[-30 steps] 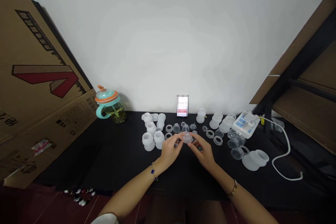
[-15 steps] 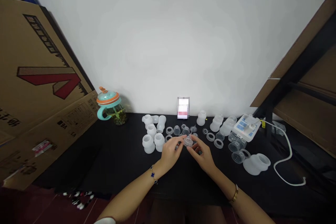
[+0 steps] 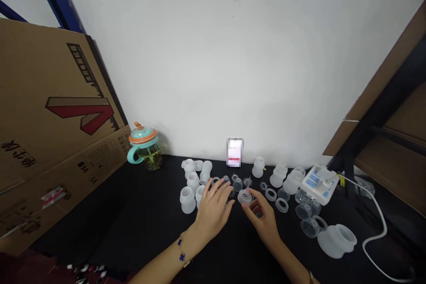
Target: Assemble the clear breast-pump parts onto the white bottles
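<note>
My right hand (image 3: 264, 219) pinches a clear baby-bottle nipple (image 3: 245, 195) with a wide ring-like base, held between thumb and fingers with its tip pointing up. My left hand (image 3: 213, 207) holds nothing; its fingers are stretched out over the small clear parts left of centre, and I cannot tell whether it touches one. Beyond the hands are a small clear cap (image 3: 237, 184) and another clear nipple (image 3: 247, 181). White translucent bottles (image 3: 188, 200) stand left of my left hand, one partly hidden by it. Loose collar rings (image 3: 282, 205) lie right of my right hand.
At the back stand a lit phone (image 3: 234, 153) and a teal-lidded jug (image 3: 146, 153). To the right are more bottles (image 3: 278, 175), clear cups (image 3: 310, 227), a tilted wide bottle (image 3: 337, 240) and a white power strip (image 3: 319, 183) with a cord. A large carton (image 3: 43, 133) borders the left.
My left hand has let go of the nipple, opened and moved left towards the small parts. My right hand keeps the nipple. The camera view has tilted up slightly.
</note>
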The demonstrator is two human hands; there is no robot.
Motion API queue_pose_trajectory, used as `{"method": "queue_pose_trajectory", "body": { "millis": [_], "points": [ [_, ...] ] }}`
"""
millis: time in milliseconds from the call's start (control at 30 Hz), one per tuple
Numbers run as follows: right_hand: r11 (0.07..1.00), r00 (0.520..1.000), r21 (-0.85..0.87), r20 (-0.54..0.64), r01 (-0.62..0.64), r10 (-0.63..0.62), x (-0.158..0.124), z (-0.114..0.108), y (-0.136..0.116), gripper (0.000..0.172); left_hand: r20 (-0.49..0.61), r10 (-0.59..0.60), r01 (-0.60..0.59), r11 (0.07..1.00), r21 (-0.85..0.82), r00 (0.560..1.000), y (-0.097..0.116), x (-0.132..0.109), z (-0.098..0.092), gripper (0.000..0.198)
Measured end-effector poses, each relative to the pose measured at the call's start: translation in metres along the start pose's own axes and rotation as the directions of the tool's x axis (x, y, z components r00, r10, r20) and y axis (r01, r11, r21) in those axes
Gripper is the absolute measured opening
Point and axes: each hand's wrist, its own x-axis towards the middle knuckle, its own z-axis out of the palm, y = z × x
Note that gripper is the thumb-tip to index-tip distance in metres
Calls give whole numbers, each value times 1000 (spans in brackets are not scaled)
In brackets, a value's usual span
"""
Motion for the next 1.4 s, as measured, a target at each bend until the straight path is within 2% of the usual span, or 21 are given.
{"method": "queue_pose_trajectory", "body": {
  "millis": [133,233,300,400,500,600,667,800,900,967,1067,1167,1333,1400],
  "points": [
    [1000,1000,-23,-4,10,-10,1,-1,-1,38,-109,-67,90,970,225,992,-4,3,-29,21],
    [1000,1000,-27,3,6,-6,0,-2,-3,38,-166,-88,142,927,348,982,-15,-5,-39,25],
    [1000,1000,-22,9,9,-9,0,-2,-4,37,-149,-86,138,913,385,985,-23,-11,-40,21],
    [1000,1000,-13,16,1,-1,0,-2,-8,36,-69,-66,90,895,437,995,-27,-18,-38,13],
    [1000,1000,0,17,-23,23,1,-3,-11,36,29,-111,83,873,481,993,-23,-18,-39,18],
    [999,999,24,13,-47,47,0,-4,-11,36,87,-122,69,888,455,989,-14,-14,-45,20],
    [995,996,52,10,-84,83,0,-4,-9,37,102,-101,56,925,375,990,-8,-9,-51,17],
    [940,966,228,8,-253,258,1,-3,-3,47,116,-169,165,985,38,979,4,5,-57,12],
    [825,929,448,34,-345,370,5,-2,-2,53,155,-279,312,912,-265,948,9,18,-46,13],
    [755,912,545,44,-365,408,8,-1,-2,51,208,-341,399,804,-442,917,9,27,-31,16],
    [695,891,600,69,-397,449,10,-1,-1,48,259,-420,485,630,-607,870,7,36,-3,20],
    [653,865,613,105,-445,491,9,1,0,47,275,-465,503,490,-712,841,5,38,24,23],
    [612,842,637,114,-469,527,7,2,-3,49,346,-504,555,355,-752,791,5,25,55,76],
    [614,839,631,112,-474,533,7,2,-3,50,378,-523,573,280,-771,764,4,19,61,84]
  ]
}}
